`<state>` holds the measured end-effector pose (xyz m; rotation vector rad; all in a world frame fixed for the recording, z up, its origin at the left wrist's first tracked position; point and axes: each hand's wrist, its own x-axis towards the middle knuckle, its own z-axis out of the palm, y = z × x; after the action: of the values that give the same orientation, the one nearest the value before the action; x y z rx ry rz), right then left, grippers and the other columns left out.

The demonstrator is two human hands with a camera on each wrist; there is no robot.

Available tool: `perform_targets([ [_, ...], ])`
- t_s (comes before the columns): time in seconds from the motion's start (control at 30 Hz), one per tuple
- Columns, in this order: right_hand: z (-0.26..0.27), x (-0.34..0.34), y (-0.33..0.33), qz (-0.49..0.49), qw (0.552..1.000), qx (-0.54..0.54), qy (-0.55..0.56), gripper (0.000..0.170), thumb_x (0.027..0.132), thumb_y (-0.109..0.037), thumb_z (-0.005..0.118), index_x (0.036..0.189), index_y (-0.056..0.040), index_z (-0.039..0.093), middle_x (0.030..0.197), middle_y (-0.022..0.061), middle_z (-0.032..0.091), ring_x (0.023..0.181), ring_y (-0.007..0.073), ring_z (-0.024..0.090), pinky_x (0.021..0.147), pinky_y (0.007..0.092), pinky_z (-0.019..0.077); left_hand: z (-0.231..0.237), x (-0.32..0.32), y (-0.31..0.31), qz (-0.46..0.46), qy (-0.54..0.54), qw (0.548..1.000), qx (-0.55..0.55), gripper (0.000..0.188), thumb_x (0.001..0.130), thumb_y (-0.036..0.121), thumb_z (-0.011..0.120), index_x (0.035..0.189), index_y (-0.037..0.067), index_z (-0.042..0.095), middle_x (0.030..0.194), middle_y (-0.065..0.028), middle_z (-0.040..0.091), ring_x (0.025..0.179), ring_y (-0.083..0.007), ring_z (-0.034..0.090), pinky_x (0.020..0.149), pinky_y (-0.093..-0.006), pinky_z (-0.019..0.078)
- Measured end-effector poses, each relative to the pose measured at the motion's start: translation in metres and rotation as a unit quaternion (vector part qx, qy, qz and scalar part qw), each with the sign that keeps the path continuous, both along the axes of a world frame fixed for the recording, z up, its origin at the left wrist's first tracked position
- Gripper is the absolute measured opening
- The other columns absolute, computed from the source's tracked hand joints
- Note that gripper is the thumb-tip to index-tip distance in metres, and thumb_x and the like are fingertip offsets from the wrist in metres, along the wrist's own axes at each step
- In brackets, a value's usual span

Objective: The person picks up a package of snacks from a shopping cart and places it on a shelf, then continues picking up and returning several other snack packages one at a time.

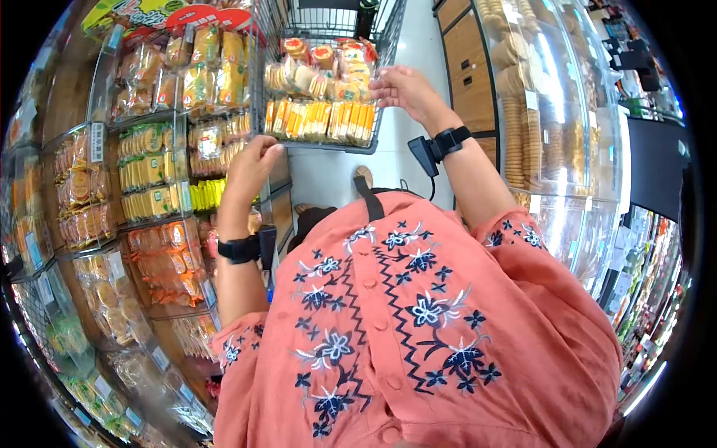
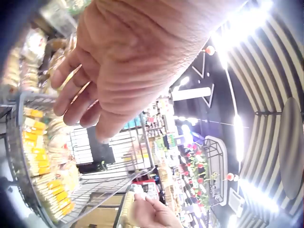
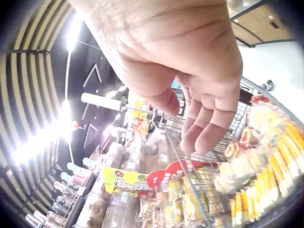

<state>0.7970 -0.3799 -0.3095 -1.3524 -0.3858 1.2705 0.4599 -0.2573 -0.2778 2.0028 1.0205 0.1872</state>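
A wire shopping cart [image 1: 317,147] stands in front of the person, with packs of orange-and-white wrapped snacks [image 1: 299,119] lined up along its near side. Behind them lie bags of round, pale crackers [image 1: 302,78] and red-topped packs [image 1: 323,55]. By the cart's near left corner is the left hand [image 1: 252,166], its fingers loosely bent and holding nothing, as the left wrist view shows. The right hand [image 1: 409,91] hovers at the cart's right side beside the bags. In the right wrist view, the right hand's fingers [image 3: 209,126] hang relaxed with nothing between them.
Shelves of bagged snacks [image 1: 153,168] rise close on the left. Clear bins of round biscuits [image 1: 534,112] line the right, near wooden drawers [image 1: 464,60]. A dark bottle [image 1: 366,19] stands at the cart's far end. Pale floor [image 1: 321,179] shows between cart and person.
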Motion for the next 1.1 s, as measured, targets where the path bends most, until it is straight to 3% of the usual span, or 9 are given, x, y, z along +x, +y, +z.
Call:
perform_targets([
  [0.03,0.006,0.017,0.047,0.025,0.998,-0.051,0.022,0.026,0.100,-0.019,0.054,0.115,0.0019,0.049,0.098,0.0155,0.067,0.082,0.0219,0.069,0.073,0.0342,0.0602,-0.009,0.016,0.027,0.046,0.004,0.996,-0.070,0.033,0.093,0.028,0.066,0.111,0.001,0.067,0.097,-0.0166,0.072,0.090,-0.0257,0.069,0.081,-0.0345,0.0523],
  [0.13,-0.025,0.032,0.015,0.018,0.993,-0.077,0.089,0.023,0.099,-0.016,0.053,0.113,0.0019,0.050,0.096,0.0152,0.067,0.081,0.0230,0.069,0.073,0.0363,0.0603,-0.057,0.049,-0.001,0.032,0.021,0.998,-0.058,0.033,0.095,0.029,0.064,0.112,0.000,0.066,0.092,-0.0114,0.070,0.085,-0.0190,0.065,0.080,-0.0327,0.0504],
  [0.27,-0.047,0.051,0.009,0.033,0.988,-0.105,0.112,0.022,0.099,-0.015,0.054,0.112,0.0016,0.051,0.098,0.0159,0.065,0.084,0.0238,0.069,0.073,0.0368,0.0602,-0.093,0.089,-0.004,0.064,0.017,0.997,-0.041,0.035,0.094,0.031,0.061,0.110,0.001,0.067,0.102,-0.0212,0.071,0.096,-0.0359,0.068,0.084,-0.0403,0.0518],
  [0.5,-0.048,0.045,-0.012,0.052,0.988,-0.114,0.093,0.026,0.099,-0.021,0.057,0.113,0.0005,0.052,0.102,0.0166,0.064,0.085,0.0237,0.067,0.072,0.0377,0.0591,-0.194,0.132,0.019,0.058,0.064,0.996,-0.017,0.036,0.094,0.034,0.057,0.108,0.002,0.067,0.103,-0.0234,0.070,0.101,-0.0401,0.066,0.087,-0.0452,0.0507],
  [0.8,-0.053,0.032,-0.050,0.074,0.974,-0.194,0.088,0.027,0.097,-0.025,0.059,0.114,-0.0036,0.056,0.101,0.0124,0.064,0.087,0.0207,0.066,0.075,0.0338,0.0569,-0.255,0.159,0.034,0.036,0.141,0.989,-0.029,0.044,0.090,0.042,0.063,0.107,0.002,0.068,0.104,-0.0220,0.071,0.102,-0.0382,0.066,0.088,-0.0467,0.0507],
  [0.9,-0.061,0.033,-0.049,0.079,0.971,-0.207,0.091,0.028,0.098,-0.026,0.058,0.114,-0.0034,0.056,0.103,0.0125,0.064,0.087,0.0204,0.066,0.075,0.0336,0.0567,-0.245,0.161,0.042,0.026,0.148,0.984,-0.098,0.044,0.090,0.043,0.064,0.107,0.003,0.069,0.102,-0.0216,0.071,0.102,-0.0375,0.066,0.087,-0.0460,0.0510],
  [1.1,-0.069,0.027,-0.039,0.092,0.969,-0.206,0.099,0.029,0.099,-0.026,0.057,0.116,-0.0029,0.056,0.103,0.0128,0.064,0.088,0.0202,0.065,0.076,0.0339,0.0565,-0.233,0.173,0.034,-0.018,0.238,0.970,0.040,0.038,0.091,0.038,0.055,0.097,0.003,0.069,0.098,-0.0224,0.071,0.091,-0.0407,0.068,0.081,-0.0513,0.0531],
])
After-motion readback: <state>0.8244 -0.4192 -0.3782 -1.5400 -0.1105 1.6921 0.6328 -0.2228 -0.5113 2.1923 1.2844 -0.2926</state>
